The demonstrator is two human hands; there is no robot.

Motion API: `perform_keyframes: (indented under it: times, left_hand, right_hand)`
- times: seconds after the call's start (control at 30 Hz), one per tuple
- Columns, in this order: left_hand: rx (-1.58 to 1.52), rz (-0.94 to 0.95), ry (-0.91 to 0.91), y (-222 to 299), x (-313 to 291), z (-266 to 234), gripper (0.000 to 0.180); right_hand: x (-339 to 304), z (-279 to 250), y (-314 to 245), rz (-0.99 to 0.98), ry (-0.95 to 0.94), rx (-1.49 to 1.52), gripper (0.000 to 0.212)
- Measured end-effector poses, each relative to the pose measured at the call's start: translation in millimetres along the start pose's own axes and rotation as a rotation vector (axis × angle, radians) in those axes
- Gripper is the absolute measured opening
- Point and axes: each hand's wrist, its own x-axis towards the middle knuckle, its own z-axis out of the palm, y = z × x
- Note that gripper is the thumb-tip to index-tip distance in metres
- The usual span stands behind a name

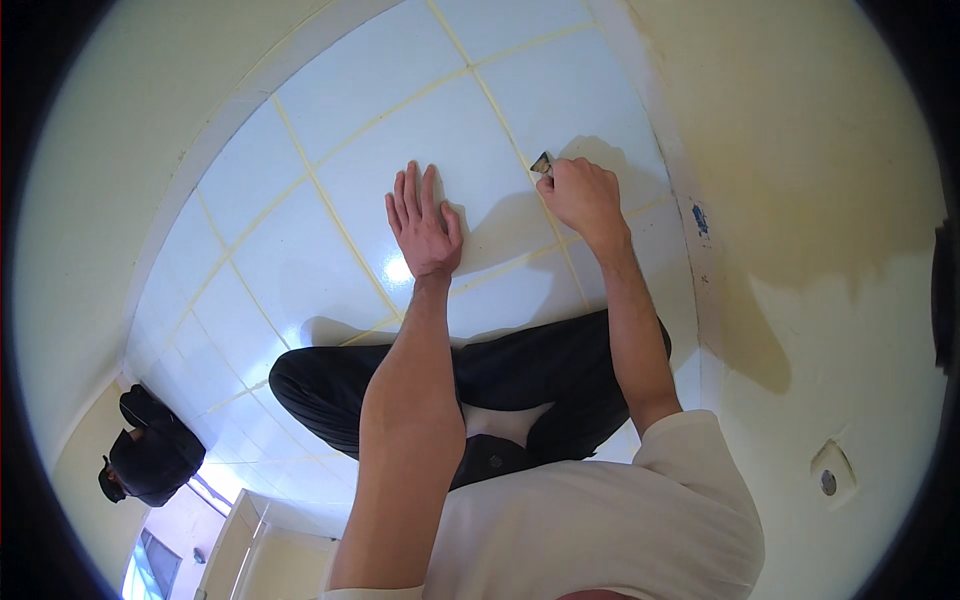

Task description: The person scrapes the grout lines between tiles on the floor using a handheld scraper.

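Observation:
Flat on the pale glossy floor tiles [400, 130] rests my left hand [425, 228], its fingers stretched and spread, holding nothing. To its right, my right hand [588, 198] is closed in a fist around a small scraper [541, 164]. Only the scraper's dark, flared metal end shows, pointing up and left from the fist; my fingers hide the handle. That end is at a yellowish grout line [518, 150] between tiles; whether it touches the floor I cannot tell. My legs [540, 360], in black trousers, are folded on the floor close behind both hands.
A cream wall [800, 180] rises on the right, with a blue mark [700, 220] low down and a small recessed fitting [828, 482]. Another wall [120, 180] curves along the left. At lower left are a dark, clothing-like shape [160, 455] and a bright opening [165, 555].

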Motion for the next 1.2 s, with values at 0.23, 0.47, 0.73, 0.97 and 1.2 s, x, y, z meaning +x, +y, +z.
perform_keyframes:
  times: [0.23, 0.47, 0.73, 0.97, 1.2]
  left_hand:
    - [0.002, 0.0, -0.004, 0, -1, -1, 0.061]
    - [-0.011, 0.003, 0.003, -2, -1, 1, 0.062]
    - [-0.003, -0.001, -0.004, -1, -2, 0, 0.062]
    - [0.001, 0.002, -0.007, -1, -1, 0, 0.062]
    - [0.004, 0.002, -0.005, -1, 0, -1, 0.062]
  right_hand:
    - [4, 0, -3, 0.04, 0.006, 0.016, 0.025]
    - [6, 3, -7, 0.067, 0.005, 0.039, 0.025]
    - [7, 6, -4, 0.062, 0.027, 0.018, 0.025]
    - [5, 11, -3, 0.044, 0.06, 0.016, 0.024]
    - [1, 11, -1, 0.018, 0.063, -0.006, 0.025]
